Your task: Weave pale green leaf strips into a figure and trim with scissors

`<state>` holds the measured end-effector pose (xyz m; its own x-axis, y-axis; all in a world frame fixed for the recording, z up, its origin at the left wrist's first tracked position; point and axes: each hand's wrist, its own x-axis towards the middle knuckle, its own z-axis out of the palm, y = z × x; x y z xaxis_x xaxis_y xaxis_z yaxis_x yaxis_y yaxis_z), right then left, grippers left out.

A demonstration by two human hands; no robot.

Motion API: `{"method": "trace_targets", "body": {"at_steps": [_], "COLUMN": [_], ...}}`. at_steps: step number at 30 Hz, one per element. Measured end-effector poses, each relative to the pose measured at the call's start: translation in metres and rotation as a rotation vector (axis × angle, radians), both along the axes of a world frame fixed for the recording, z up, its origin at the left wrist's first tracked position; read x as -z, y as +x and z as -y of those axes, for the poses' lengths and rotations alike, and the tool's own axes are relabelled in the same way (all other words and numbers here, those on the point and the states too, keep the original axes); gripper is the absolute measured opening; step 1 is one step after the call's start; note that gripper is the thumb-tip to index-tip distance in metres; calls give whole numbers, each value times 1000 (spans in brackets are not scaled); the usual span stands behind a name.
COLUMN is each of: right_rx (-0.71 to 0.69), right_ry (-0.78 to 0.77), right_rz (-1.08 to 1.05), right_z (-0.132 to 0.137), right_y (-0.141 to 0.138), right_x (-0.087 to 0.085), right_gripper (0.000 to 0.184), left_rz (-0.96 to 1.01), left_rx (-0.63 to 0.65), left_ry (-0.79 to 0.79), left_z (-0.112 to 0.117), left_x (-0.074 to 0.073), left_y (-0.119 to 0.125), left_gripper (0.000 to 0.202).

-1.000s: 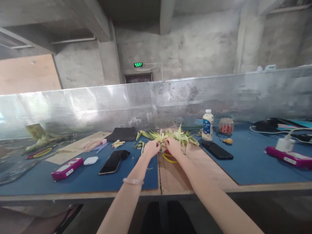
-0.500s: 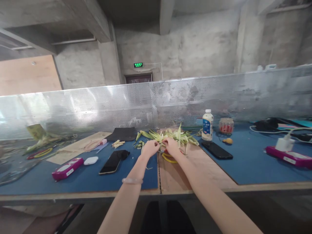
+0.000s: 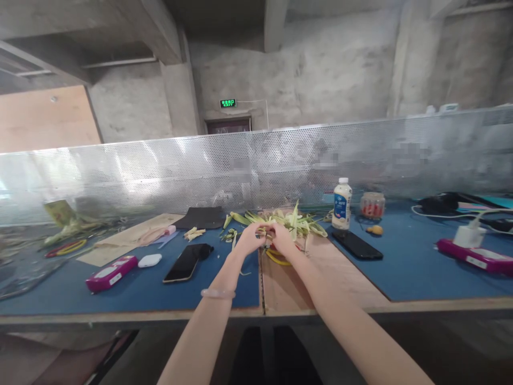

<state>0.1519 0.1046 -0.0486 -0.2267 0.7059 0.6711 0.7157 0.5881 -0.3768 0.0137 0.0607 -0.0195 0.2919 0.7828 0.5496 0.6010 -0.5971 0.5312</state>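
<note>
My left hand (image 3: 250,239) and my right hand (image 3: 279,239) meet over the wooden strip, fingertips close together. Both have their fingers curled in a pinch; what lies between them is too small and hidden to name. Right behind them spreads a pile of pale green leaf strips that look like corn husks (image 3: 298,223). A yellow loop-shaped handle (image 3: 279,260) shows partly beneath my right hand, with a bit of red beside it. To the left of my left hand lie small green leaf pieces (image 3: 230,235).
On the left blue mat are a black phone (image 3: 182,267), a white earphone case (image 3: 149,260), a purple power strip (image 3: 111,274) and pale yellow scraps (image 3: 194,233). At right stand a bottle (image 3: 341,206) and a jar (image 3: 372,206), near another phone (image 3: 356,245). A perforated metal screen (image 3: 180,166) runs behind.
My hands have drawn closer together, and their fingertips now nearly touch. The left hand has shifted slightly right and up. The things on the table lie as before.
</note>
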Motion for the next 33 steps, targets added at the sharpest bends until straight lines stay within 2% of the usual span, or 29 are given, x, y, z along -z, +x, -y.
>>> {"method": "trace_targets", "body": {"at_steps": [9, 16, 23, 33], "right_rx": [-6, 49, 101, 22], "right_ry": [-17, -25, -3, 4], "right_rz": [-5, 25, 70, 62], "right_z": [10, 14, 15, 15], "right_y": [-2, -2, -1, 0], "right_x": [-7, -10, -10, -9], "right_gripper": [21, 22, 23, 23], "left_rz": [76, 84, 68, -25], "left_rx": [50, 54, 5, -2], "left_ry": [-134, -126, -96, -58], "left_z": [-14, -12, -13, -12], "left_x": [13, 10, 7, 6], "left_y": [-2, -3, -4, -6], "left_gripper": [28, 28, 27, 25]}}
